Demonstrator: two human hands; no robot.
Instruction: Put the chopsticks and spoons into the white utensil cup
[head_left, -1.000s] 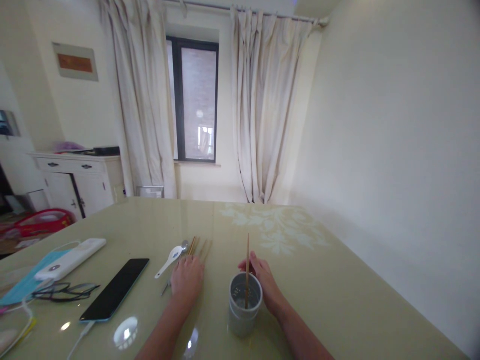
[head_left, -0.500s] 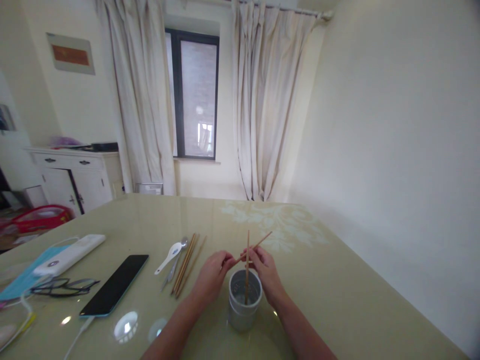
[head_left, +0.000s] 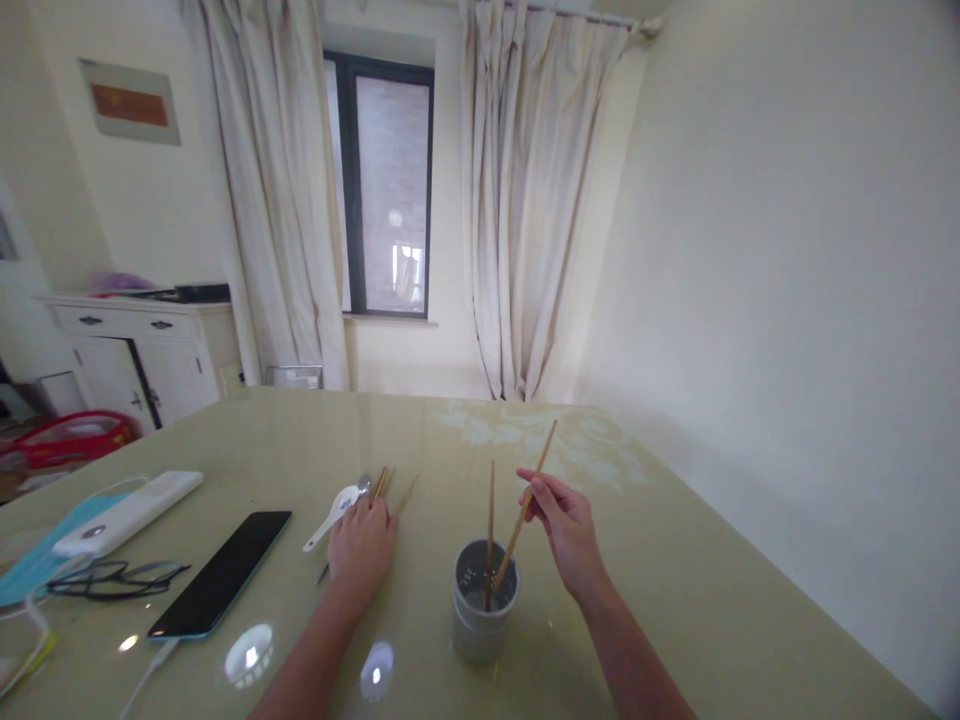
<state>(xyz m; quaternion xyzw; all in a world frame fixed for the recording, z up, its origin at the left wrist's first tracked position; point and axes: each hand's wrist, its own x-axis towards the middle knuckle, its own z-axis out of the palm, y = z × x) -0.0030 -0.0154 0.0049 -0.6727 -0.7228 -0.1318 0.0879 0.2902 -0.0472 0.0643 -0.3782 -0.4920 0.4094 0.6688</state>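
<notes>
A chopstick (head_left: 546, 446) is pinched between the thumb and fingers of my right hand (head_left: 568, 520). Its lower end slants down into a grey cup (head_left: 480, 635) with holes in its bottom. One more chopstick (head_left: 490, 500) stands nearly upright in the cup, apart from my fingers. My left hand (head_left: 364, 540) lies over several chopsticks (head_left: 381, 483) on the table, its fingertips curled down on them and partly hidden. A single chopstick (head_left: 407, 493) shows just right of that hand. To its left lie a white spoon (head_left: 334, 515) and a metal spoon (head_left: 364, 485), whose handle is mostly covered.
On the glossy table (head_left: 637, 600) at left lie a phone (head_left: 221, 572) with a cable, glasses (head_left: 120, 578), a white power strip-like device (head_left: 131, 513) and a blue mask (head_left: 45, 548). A wall (head_left: 810, 300) borders the table at right; curtains (head_left: 525, 200) hang behind.
My left hand has let go of the chopstick by the cup and moved left onto the chopsticks on the table. My right hand has tilted its chopstick down into the cup.
</notes>
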